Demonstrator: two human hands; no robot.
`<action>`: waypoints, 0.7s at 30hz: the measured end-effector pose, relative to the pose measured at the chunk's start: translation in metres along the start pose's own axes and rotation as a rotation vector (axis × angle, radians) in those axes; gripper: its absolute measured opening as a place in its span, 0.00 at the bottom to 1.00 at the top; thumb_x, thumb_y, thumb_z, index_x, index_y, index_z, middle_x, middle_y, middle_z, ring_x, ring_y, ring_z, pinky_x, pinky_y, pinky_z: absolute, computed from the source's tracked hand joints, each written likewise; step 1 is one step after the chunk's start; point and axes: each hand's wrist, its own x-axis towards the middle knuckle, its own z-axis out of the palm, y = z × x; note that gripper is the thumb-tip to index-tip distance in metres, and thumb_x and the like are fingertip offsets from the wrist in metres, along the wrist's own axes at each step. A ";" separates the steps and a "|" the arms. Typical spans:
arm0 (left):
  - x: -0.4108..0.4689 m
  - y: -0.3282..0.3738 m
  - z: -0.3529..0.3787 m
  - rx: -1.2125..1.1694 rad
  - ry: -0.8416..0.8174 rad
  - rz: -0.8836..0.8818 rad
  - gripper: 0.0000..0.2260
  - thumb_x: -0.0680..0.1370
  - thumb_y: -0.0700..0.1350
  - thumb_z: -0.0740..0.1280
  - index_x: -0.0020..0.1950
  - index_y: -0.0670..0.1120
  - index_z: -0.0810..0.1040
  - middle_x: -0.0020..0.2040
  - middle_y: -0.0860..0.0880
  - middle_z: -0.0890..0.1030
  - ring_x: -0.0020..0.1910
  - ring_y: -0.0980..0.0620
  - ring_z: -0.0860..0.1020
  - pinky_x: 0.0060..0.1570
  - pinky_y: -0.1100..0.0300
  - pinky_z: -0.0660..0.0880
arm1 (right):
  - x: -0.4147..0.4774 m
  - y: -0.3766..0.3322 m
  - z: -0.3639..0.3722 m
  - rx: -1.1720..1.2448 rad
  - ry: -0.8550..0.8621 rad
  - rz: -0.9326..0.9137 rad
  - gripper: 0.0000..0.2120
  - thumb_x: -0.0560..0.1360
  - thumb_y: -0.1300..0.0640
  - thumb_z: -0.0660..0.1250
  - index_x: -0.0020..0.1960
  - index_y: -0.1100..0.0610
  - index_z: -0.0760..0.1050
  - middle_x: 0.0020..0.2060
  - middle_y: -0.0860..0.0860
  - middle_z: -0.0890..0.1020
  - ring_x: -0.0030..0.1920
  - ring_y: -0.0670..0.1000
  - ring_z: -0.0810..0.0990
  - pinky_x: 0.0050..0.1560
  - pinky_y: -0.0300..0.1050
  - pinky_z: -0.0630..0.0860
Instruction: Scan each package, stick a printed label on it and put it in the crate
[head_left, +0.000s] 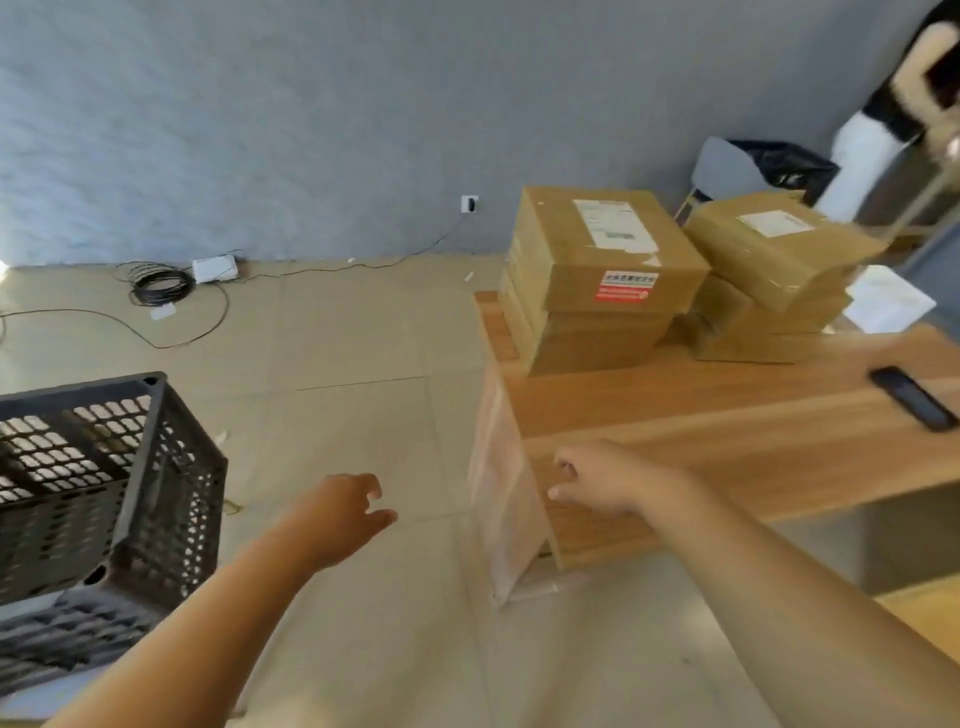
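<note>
Two stacks of brown cardboard packages stand on the wooden table. The nearer stack has a white label on top and a red sticker on its side. The farther stack is to its right, its top box tilted. A black perforated crate sits on the floor at the left and shows nothing inside. My left hand hangs over the floor between crate and table, fingers apart, holding nothing. My right hand is over the table's near left corner, fingers loosely spread and empty.
A black handheld device lies at the table's right edge. White paper lies behind the boxes. Coiled cables and a white adapter lie on the floor by the wall. Another person stands at the far right near a grey chair.
</note>
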 end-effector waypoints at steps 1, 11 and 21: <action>0.006 0.024 0.008 0.006 -0.005 0.021 0.18 0.76 0.59 0.62 0.61 0.51 0.73 0.54 0.51 0.79 0.50 0.52 0.77 0.50 0.59 0.73 | -0.009 0.026 0.000 0.009 0.000 0.030 0.25 0.76 0.43 0.64 0.69 0.53 0.68 0.65 0.52 0.74 0.62 0.54 0.74 0.56 0.45 0.71; 0.069 0.218 0.064 0.055 -0.075 0.214 0.14 0.77 0.56 0.62 0.60 0.53 0.73 0.57 0.53 0.79 0.52 0.52 0.77 0.53 0.57 0.75 | -0.062 0.236 -0.003 0.178 0.015 0.262 0.27 0.77 0.42 0.63 0.71 0.53 0.65 0.67 0.52 0.72 0.64 0.53 0.72 0.53 0.43 0.68; 0.202 0.364 0.069 -0.073 -0.125 0.339 0.12 0.76 0.57 0.63 0.57 0.55 0.75 0.52 0.57 0.79 0.49 0.55 0.76 0.49 0.59 0.74 | -0.032 0.381 -0.064 0.243 0.093 0.395 0.29 0.76 0.41 0.63 0.73 0.52 0.64 0.69 0.50 0.71 0.64 0.51 0.73 0.59 0.45 0.72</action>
